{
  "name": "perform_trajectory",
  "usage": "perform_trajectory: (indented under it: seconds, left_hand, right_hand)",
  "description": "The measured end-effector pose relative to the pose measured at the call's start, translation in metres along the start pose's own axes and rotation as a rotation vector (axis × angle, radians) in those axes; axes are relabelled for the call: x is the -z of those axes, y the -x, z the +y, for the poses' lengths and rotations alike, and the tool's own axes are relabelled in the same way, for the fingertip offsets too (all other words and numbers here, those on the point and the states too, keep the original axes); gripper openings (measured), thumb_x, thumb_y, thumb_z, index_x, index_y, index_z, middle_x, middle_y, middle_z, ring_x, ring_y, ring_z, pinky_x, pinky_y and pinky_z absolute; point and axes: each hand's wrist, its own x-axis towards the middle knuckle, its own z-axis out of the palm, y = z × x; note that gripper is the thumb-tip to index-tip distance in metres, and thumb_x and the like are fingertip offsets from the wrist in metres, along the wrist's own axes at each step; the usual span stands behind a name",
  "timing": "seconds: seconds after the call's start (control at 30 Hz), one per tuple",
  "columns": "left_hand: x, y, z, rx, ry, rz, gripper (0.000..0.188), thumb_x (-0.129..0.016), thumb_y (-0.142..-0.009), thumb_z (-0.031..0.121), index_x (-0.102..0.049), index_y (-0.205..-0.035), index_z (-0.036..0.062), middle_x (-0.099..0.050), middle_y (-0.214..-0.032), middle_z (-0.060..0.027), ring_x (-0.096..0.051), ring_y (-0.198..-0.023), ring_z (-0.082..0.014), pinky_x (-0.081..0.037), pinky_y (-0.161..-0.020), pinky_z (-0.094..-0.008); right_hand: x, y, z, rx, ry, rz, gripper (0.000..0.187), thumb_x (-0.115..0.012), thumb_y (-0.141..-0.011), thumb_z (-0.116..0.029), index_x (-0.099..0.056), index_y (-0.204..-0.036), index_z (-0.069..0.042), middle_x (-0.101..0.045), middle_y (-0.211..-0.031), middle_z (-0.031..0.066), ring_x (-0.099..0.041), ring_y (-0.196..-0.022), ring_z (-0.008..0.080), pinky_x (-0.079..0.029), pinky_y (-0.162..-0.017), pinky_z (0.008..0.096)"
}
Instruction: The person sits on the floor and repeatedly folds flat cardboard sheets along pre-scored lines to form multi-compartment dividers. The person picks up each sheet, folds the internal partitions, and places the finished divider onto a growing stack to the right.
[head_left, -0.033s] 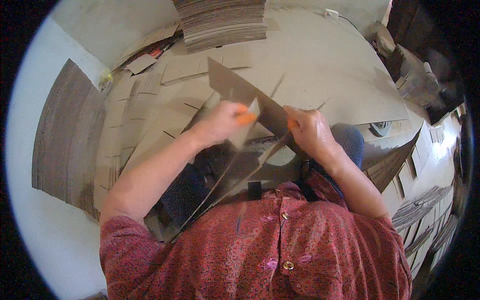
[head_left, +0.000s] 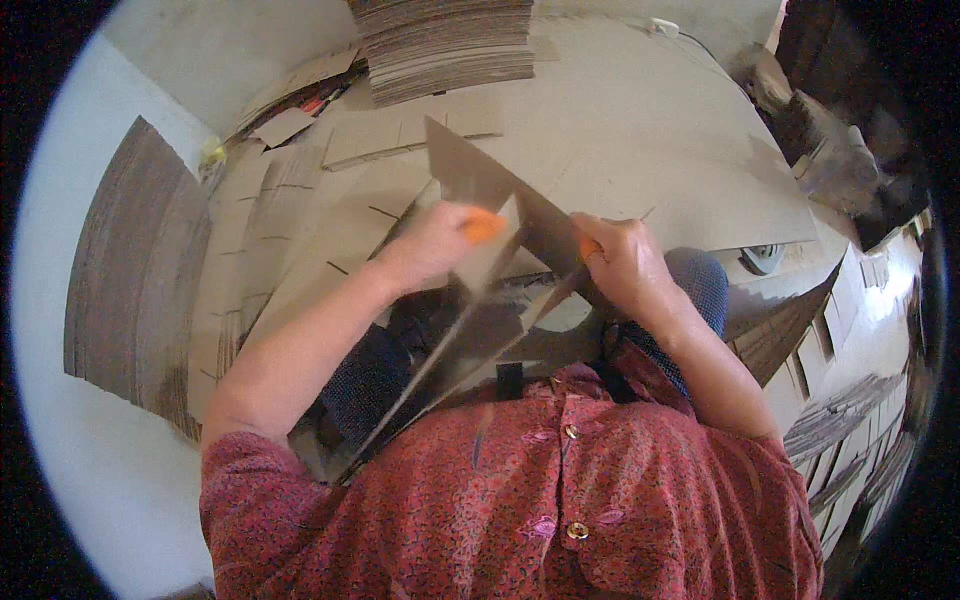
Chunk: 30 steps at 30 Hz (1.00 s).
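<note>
My left hand [head_left: 435, 245], slightly blurred, is closed with an orange finger cover [head_left: 482, 226] at its fingertips. It pinches a pale cardboard strip [head_left: 492, 262] that stands on edge. My right hand [head_left: 625, 258] grips cardboard too, thumb and fingers pressed together, and orange shows between them. A wide brown cardboard strip [head_left: 470, 168] slants from the upper left down to that hand, crossing the others. More long strips [head_left: 415, 385] fan toward my body over my lap. Where the pieces cross between my hands, the joints are partly hidden and smeared.
A tall cardboard stack [head_left: 450, 55] stands at the far side of a large cardboard-covered surface [head_left: 680, 140]. Slotted cardboard pieces [head_left: 300, 235] lie at left, beside another stack [head_left: 135, 270] against the wall. More slotted pieces [head_left: 850, 420] are piled at right. A white plug [head_left: 662, 27] with a cable lies far right.
The wide strip has shifted slightly to the right. My left hand has moved a little left, and the long strips over my lap have swung slightly.
</note>
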Motion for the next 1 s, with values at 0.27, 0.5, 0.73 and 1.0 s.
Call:
perform_trajectory:
  seconds: [0.27,0.5,0.73,1.0]
  left_hand:
    - [0.046,0.046,-0.138,0.21,-1.043,0.424,0.033,-0.06,-0.082,0.027,-0.058,-0.104,0.0012,-0.063,-0.097,-0.0149,-0.06,-0.086,-0.0351,-0.047,-0.076,-0.0436]
    - [0.083,0.038,-0.146,0.557,-0.919,0.291,0.023,-0.062,-0.079,0.025,-0.061,-0.089,0.0045,-0.063,-0.092,-0.0174,-0.06,-0.082,-0.0337,-0.046,-0.068,-0.0446]
    - [0.128,0.032,-0.165,0.383,-0.523,0.41,0.033,-0.065,-0.077,0.032,-0.061,-0.076,-0.0002,-0.059,-0.069,-0.0158,-0.054,-0.063,-0.026,-0.04,-0.057,-0.0391]
    - [0.076,-0.011,-0.045,0.295,-0.308,0.15,0.037,-0.065,-0.078,0.035,-0.065,-0.092,0.0013,-0.065,-0.083,-0.0098,-0.059,-0.075,-0.0209,-0.045,-0.071,-0.0333]
  right_hand:
    - [0.002,-0.011,-0.006,-0.061,0.072,-0.14,0.057,-0.049,-0.076,-0.001,-0.039,-0.131,-0.011,-0.057,-0.066,0.0245,-0.056,-0.063,0.0408,-0.045,-0.061,0.0468]
    - [-0.006,-0.027,-0.005,-0.03,0.157,-0.222,0.055,-0.047,-0.079,-0.003,-0.037,-0.132,-0.01,-0.056,-0.066,0.026,-0.058,-0.064,0.0403,-0.046,-0.061,0.0471]
    - [-0.009,-0.008,0.007,0.057,-0.005,-0.137,0.051,-0.048,-0.079,-0.002,-0.04,-0.129,-0.009,-0.06,-0.074,0.0227,-0.06,-0.066,0.0399,-0.048,-0.058,0.0488]
    - [0.003,-0.007,-0.006,0.107,0.001,-0.071,0.051,-0.049,-0.078,0.001,-0.044,-0.127,-0.01,-0.059,-0.082,0.0207,-0.058,-0.066,0.0386,-0.046,-0.06,0.0436]
